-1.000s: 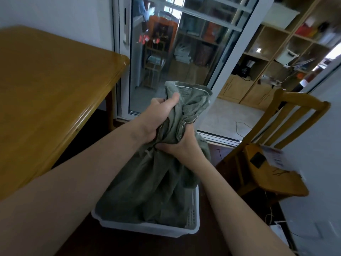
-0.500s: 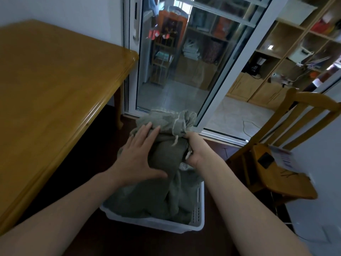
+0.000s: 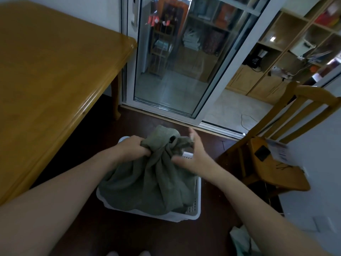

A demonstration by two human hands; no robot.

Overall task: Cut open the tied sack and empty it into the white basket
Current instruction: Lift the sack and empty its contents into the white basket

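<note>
A grey-green cloth sack (image 3: pixel 147 183) sits slumped inside the white basket (image 3: pixel 196 209) on the dark floor. Its gathered neck bunches up at the top, near the basket's far end. My left hand (image 3: pixel 132 149) is clenched on the cloth at the left side of that neck. My right hand (image 3: pixel 191 156) hovers at the neck's right side, fingers spread, its fingertips touching or just off the bunched cloth. The sack hides the inside of the basket.
A wooden table (image 3: pixel 48 80) fills the left. A wooden chair (image 3: pixel 276 163) with a dark phone (image 3: pixel 262 153) and papers on its seat stands right of the basket. A glass sliding door (image 3: pixel 177 61) is behind. Pale cloth (image 3: pixel 239 239) lies on the floor bottom right.
The sack has come down from chest height into the basket. My left hand went from lying flat on the cloth to gripping it. My right hand has let go of the neck and spread its fingers.
</note>
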